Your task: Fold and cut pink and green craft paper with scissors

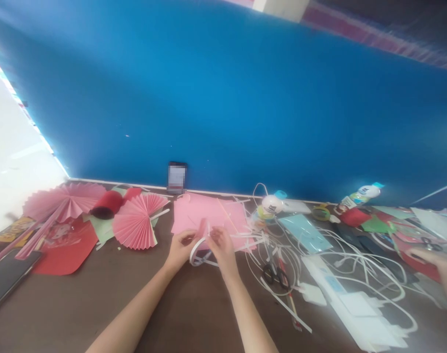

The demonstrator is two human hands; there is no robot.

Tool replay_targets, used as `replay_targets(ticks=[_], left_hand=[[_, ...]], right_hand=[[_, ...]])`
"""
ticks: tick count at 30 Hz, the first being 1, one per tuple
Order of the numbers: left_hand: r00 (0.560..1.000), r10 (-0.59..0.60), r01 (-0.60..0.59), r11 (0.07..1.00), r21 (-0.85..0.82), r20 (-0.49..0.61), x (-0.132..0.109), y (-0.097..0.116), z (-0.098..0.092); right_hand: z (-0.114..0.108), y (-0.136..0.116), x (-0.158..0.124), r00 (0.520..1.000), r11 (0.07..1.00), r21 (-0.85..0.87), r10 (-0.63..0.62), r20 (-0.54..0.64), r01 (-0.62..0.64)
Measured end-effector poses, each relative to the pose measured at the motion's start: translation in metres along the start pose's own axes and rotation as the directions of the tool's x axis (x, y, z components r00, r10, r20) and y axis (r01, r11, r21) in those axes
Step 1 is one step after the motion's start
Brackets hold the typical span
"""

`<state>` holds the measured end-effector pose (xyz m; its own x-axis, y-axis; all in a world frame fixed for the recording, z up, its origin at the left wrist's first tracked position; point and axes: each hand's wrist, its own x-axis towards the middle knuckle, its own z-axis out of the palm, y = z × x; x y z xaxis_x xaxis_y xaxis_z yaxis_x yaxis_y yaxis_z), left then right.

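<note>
My left hand (179,250) and my right hand (222,247) are close together over the table, fingers closed in a pinch. Between them curls a narrow white strip (194,252), looping below the fingertips. A small pink paper piece (203,226) stands up between the fingers; blur hides which fingers grip it. Just behind lie pink paper sheets (194,211). To the left rests a pleated pink paper fan (135,223), opened to a half round. Scissors (276,276) with black handles lie right of my right hand, among white strips.
A larger pleated pink fan (70,201), a red roll (108,203) and red paper (70,250) lie left. A phone (176,177) leans on the blue wall. Right are a glue bottle (271,206), a power strip (337,294), cables and another person's hand (429,257).
</note>
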<state>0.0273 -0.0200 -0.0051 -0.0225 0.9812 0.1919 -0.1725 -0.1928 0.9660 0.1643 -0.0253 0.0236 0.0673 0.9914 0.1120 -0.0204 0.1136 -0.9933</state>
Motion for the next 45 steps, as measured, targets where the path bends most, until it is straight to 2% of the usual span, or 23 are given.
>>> replay_targets(ticks=[2,5,9,12,15,19,22,27,32,35,38,41,45], left_hand=[[0.997,-0.015,0.015,1.000,-0.003,-0.074,0.001,-0.004,-0.001],[0.989,-0.048,0.046,0.999,-0.021,-0.139,0.001,-0.006,-0.003],[0.986,-0.023,0.009,0.996,-0.089,-0.164,-0.001,-0.001,-0.004],[0.989,-0.024,-0.004,0.983,-0.183,-0.148,-0.002,0.006,-0.004],[0.986,-0.054,0.021,0.978,-0.206,-0.156,-0.002,0.008,-0.005],[0.982,-0.070,0.044,0.988,-0.145,-0.177,0.001,0.004,-0.009],[0.983,-0.014,0.007,0.999,-0.044,-0.181,0.005,0.002,-0.014],[0.982,0.026,-0.027,1.000,-0.002,-0.189,0.007,0.001,-0.021],[0.985,-0.033,0.030,0.999,-0.020,-0.169,0.008,-0.002,-0.021],[0.964,-0.046,0.030,0.997,-0.067,-0.261,0.010,-0.006,-0.022],[0.944,-0.040,0.021,0.998,-0.063,-0.328,0.012,-0.010,-0.023],[0.967,-0.059,0.039,0.996,-0.086,-0.249,0.010,-0.011,-0.021],[0.983,-0.117,0.091,0.980,-0.177,-0.143,0.005,-0.007,-0.014]], right_hand=[[0.005,0.004,-0.005,0.993,0.977,-0.176,-0.119,0.007,0.119],[0.015,0.008,-0.014,0.968,0.904,-0.346,-0.244,0.064,0.251],[0.024,0.011,-0.021,0.954,0.839,-0.454,-0.264,0.143,0.300],[0.021,0.012,-0.018,0.933,0.817,-0.456,-0.272,0.234,0.352],[0.015,0.014,-0.014,0.897,0.768,-0.477,-0.296,0.327,0.427],[0.011,0.017,-0.011,0.860,0.642,-0.573,-0.358,0.363,0.509],[0.011,0.020,-0.010,0.810,0.525,-0.625,-0.463,0.361,0.578],[0.004,0.017,-0.007,0.738,0.303,-0.740,-0.567,0.366,0.600],[-0.002,0.005,-0.007,0.627,0.155,-0.758,-0.678,0.385,0.633],[-0.003,-0.001,-0.009,0.557,0.118,-0.754,-0.749,0.359,0.646],[-0.002,-0.003,-0.012,0.532,0.149,-0.738,-0.786,0.316,0.658],[0.000,-0.003,-0.013,0.534,0.183,-0.689,-0.775,0.338,0.701],[0.003,-0.002,-0.013,0.525,0.168,-0.653,-0.751,0.400,0.738]])
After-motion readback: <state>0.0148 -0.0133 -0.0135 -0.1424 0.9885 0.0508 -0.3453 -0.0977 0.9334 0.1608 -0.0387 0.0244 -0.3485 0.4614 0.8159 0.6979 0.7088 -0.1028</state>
